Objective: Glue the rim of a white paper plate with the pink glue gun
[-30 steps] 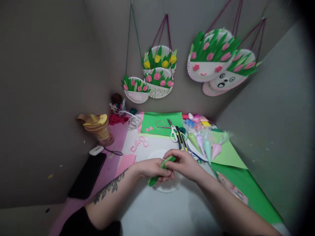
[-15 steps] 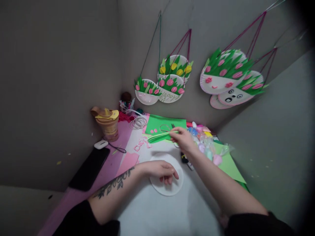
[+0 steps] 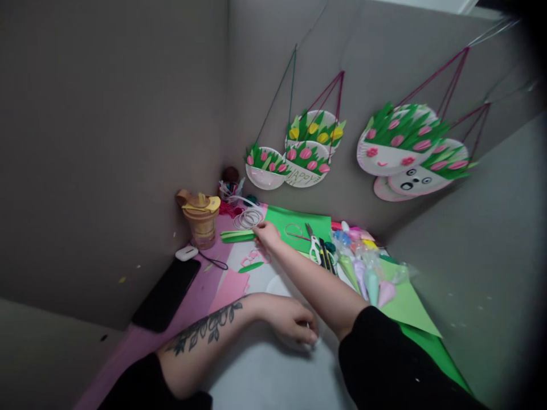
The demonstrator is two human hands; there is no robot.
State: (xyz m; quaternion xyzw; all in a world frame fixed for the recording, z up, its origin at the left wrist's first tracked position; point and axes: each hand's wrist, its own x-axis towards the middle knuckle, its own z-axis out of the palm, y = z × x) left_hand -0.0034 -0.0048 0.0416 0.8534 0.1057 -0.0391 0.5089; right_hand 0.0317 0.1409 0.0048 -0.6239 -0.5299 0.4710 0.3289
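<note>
My right hand reaches across to the back left, pinching a bunch of green paper leaves that point left. Closer to me, my left hand is curled over the white paper plate, its fingers closed at the near right rim. Most of the plate is hidden under my hand and right forearm. One loose green paper leaf lies beyond the plate, beside pink paper cut-outs and a pink paper sheet.
Scissors and cutters lie right of my forearm, near bags of coloured clay. A lidded cup, earbud case and black tablet stand left. Finished plate baskets hang on the wall.
My right hand has moved left with the green leaves, and a single leaf now lies on the table. My left hand's fingers have closed at the plate's rim. The view has shifted slightly.
</note>
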